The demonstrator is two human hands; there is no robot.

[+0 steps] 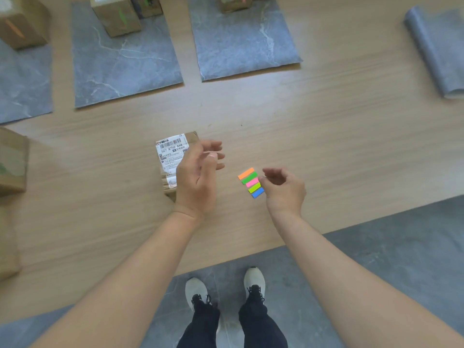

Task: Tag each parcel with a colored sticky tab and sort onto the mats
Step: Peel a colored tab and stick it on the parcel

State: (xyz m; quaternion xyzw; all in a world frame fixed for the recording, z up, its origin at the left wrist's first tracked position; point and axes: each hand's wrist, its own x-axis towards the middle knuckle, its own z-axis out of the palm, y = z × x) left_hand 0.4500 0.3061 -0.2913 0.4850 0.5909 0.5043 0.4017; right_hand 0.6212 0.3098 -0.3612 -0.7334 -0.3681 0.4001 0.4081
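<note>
Near the table's (326, 134) front edge, our right hand (283, 187) pinches the tab pad (251, 182) at its edge, likely to peel a colour. Our left hand (198, 177) hovers half-curled over the parcel (169, 156) beside it; whether it pinches a tab, we cannot tell.

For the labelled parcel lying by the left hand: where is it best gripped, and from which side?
Probably across its two long edges, from above: the parcel lies flat on the table, label up, long axis running away from the person. The left hand hovers over its right edge.
</note>
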